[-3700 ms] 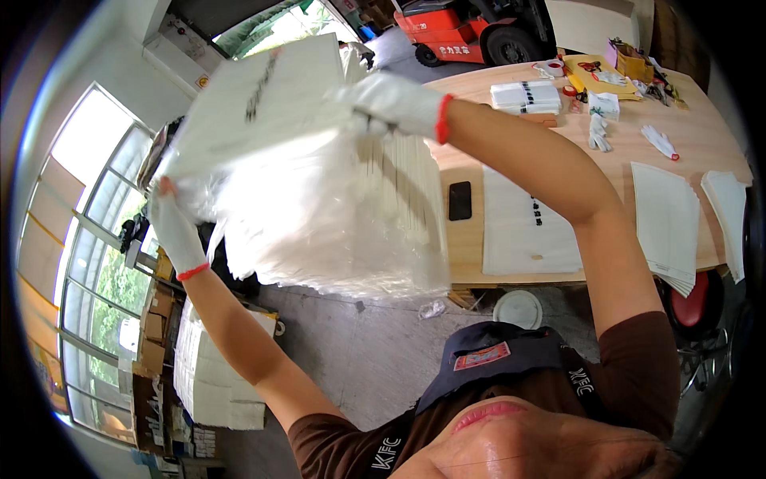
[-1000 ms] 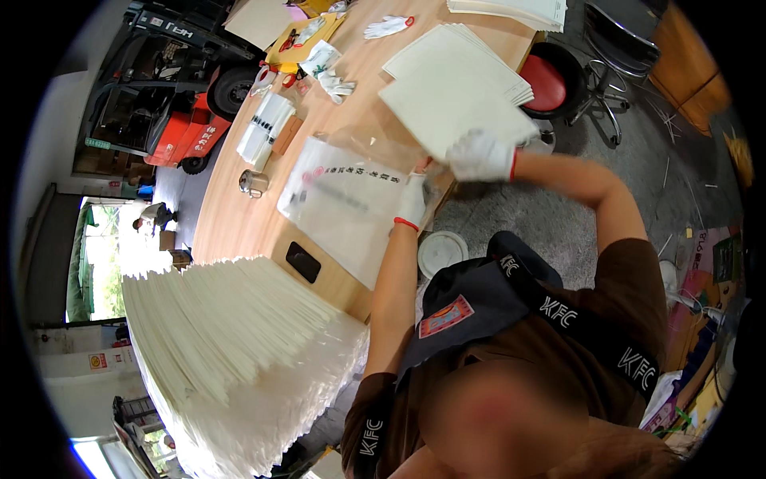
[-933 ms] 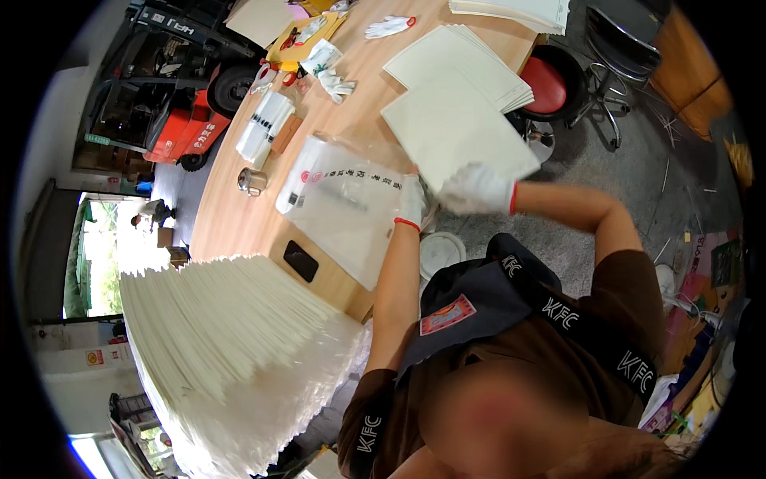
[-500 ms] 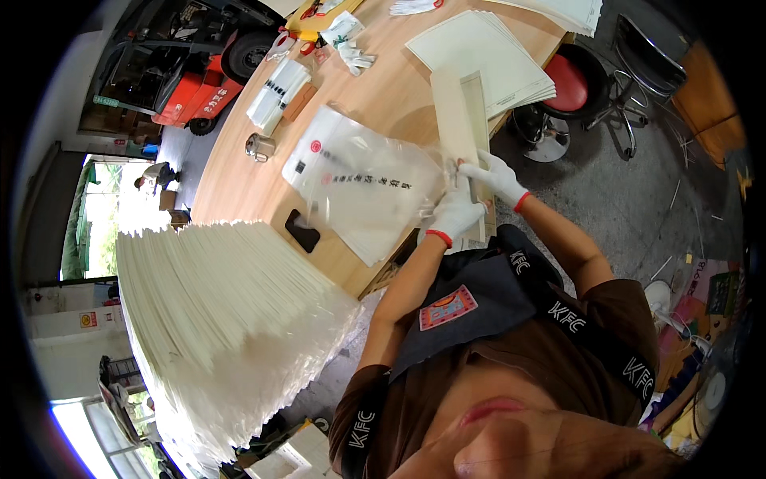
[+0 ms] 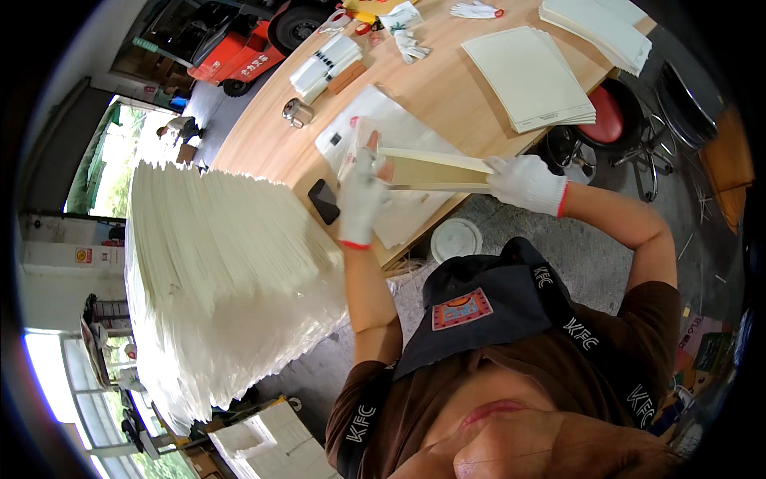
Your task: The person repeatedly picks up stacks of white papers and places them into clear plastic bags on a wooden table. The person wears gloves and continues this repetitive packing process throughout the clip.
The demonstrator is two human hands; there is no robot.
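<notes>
Both my hands wear white gloves with red cuffs. Between them, over the table's near edge, stretches a narrow, bowed bundle of cream paper sheets [image 5: 439, 169]. My right hand [image 5: 528, 184] is closed on its right end. At the opposite end is my left hand [image 5: 363, 195], slightly blurred, its fingers around the sheets' edge and partly hidden. Some clear plastic with reddish print shows beside its fingers. Beneath the bundle lie flat translucent plastic bags [image 5: 384, 108] on the wooden table [image 5: 263, 148]. A black phone [image 5: 323, 201] rests just left of my left hand.
A tall stack of bagged cream paper [image 5: 223, 247] stands at left. Loose sheets [image 5: 531, 80] lie at the far right, near another sheet stack [image 5: 598, 32]. A metal cup [image 5: 297, 113], spare gloves [image 5: 411, 46], a red stool [image 5: 605, 112] and a white lidded bucket [image 5: 456, 239] surround the workspace.
My hands have moved apart, the left one leftward over the plastic bags. The paper bundle, upright before, now lies crosswise between them. The view has also shifted.
</notes>
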